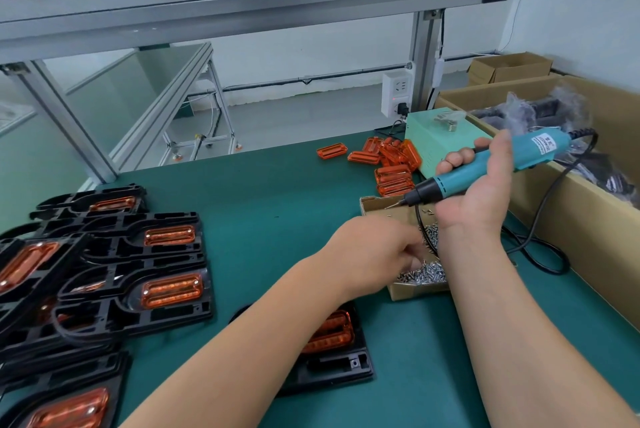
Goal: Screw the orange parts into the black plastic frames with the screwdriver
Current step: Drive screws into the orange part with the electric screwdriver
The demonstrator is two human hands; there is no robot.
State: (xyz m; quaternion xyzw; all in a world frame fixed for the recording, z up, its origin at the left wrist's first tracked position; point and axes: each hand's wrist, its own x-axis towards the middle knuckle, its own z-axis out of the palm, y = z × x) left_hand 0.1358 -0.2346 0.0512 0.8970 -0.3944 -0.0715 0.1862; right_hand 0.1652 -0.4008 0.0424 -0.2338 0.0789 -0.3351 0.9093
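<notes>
My right hand (478, 185) grips a teal electric screwdriver (491, 164), held above the screw box with its tip pointing left. My left hand (374, 254) reaches into a small cardboard box (408, 292) of silver screws (426, 271), fingers curled down among them; whether it pinches a screw is hidden. A black plastic frame (343, 362) with an orange part (332, 330) in it lies on the green mat under my left forearm. Several loose orange parts (388, 161) lie in a heap at the far side of the mat.
Several black frames with orange parts (138, 265) are stacked at the left. A pale green power box (440, 140) sits behind the loose orange parts. A large cardboard box (571, 192) with bagged black items runs along the right edge. The screwdriver's black cable (540, 247) loops beside it.
</notes>
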